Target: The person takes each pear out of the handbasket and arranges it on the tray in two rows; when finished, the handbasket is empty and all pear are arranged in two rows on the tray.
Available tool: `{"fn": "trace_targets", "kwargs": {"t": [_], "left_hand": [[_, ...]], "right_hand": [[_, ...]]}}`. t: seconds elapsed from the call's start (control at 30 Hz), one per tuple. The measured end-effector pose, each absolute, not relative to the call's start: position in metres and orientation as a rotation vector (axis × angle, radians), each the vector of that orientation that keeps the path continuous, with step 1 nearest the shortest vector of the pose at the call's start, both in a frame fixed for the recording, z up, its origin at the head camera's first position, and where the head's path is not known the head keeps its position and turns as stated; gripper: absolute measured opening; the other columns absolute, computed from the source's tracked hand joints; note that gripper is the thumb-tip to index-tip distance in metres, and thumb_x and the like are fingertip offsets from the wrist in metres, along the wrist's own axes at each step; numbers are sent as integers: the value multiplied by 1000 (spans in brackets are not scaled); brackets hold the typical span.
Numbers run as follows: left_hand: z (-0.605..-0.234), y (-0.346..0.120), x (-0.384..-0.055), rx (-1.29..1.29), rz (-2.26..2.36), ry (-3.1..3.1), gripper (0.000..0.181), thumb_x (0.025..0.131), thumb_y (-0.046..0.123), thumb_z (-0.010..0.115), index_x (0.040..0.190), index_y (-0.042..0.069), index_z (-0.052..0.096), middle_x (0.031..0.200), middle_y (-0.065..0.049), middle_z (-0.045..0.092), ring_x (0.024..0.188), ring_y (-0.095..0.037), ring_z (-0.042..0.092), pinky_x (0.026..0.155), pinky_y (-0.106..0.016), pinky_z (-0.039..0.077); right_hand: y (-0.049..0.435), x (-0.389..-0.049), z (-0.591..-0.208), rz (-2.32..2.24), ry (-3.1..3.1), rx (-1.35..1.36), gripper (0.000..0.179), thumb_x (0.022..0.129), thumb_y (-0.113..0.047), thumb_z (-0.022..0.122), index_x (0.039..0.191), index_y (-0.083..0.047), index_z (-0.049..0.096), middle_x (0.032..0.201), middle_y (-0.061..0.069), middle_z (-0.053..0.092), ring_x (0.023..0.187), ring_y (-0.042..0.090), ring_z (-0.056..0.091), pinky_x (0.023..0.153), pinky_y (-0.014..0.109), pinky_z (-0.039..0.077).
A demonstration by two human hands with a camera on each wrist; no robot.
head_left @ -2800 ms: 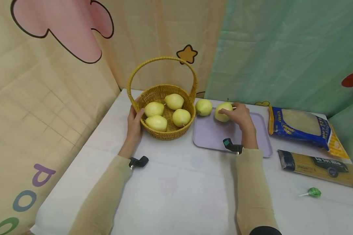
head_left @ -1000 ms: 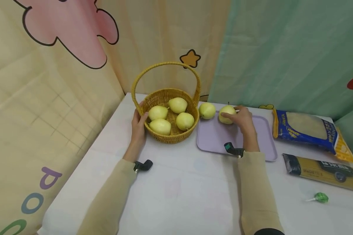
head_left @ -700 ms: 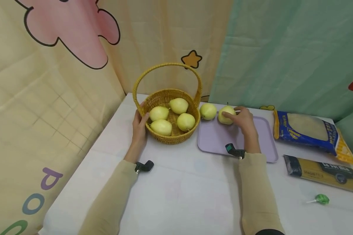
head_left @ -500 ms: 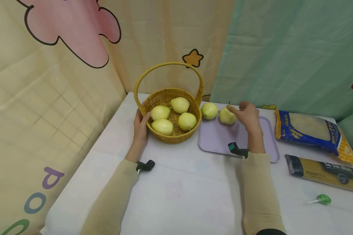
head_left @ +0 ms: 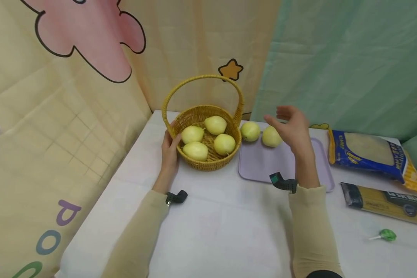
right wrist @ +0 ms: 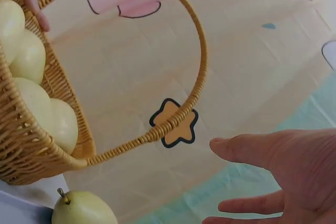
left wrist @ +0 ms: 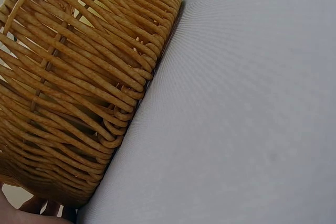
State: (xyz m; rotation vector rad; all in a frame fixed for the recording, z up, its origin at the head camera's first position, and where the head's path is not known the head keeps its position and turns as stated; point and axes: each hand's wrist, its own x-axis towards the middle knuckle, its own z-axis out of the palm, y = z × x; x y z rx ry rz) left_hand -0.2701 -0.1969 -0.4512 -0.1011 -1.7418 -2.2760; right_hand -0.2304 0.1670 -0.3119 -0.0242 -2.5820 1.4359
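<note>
Table [head_left: 215,227]: under basket [head_left: 208,166]
Left hand [head_left: 170,150]: gripping basket
Right hand [head_left: 295,130]: fingers apart, near pear [head_left: 271,137] right of basket

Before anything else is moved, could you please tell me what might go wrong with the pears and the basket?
The left hand grips the basket at one side, so a pull or tilt could send the four pears inside rolling.
The right hand is raised, holding nothing; coming down, it might knock the nearer pear on the tray.
The other pear sits close beside the basket, so shifting the basket could nudge it.
</note>
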Motion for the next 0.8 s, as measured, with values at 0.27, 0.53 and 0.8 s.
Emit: {"fn": "trace_targets", "kwargs": {"t": [0.27,0.53,0.8], "left_hand": [[-451,-197,-267,-118,-2242,-1761,52,109,9,54,160,16,46,164,-3,45,153,-17,39,127,-38,29],[-448,-199,-267,-121,-2199,-1796,52,108,13,55,160,13,45,165,-7,44,153,-18,39,127,-37,28],[-443,-199,-266,-137,-2268,-1757,55,108,10,54,161,8,42,168,-12,39,157,-24,33,130,-40,23]], "right_hand": [[133,-225,-306,1457,-2629,190,64,98,-33,76,147,2,54,145,25,59,138,38,55,115,52,48],[103,-228,-314,1546,-2677,400,60,97,-33,77,145,-1,57,143,20,62,133,38,61,108,52,54],[78,-226,-323,1594,-2687,551,57,97,-31,77,142,-3,58,145,17,61,136,35,59,114,50,50]]}}
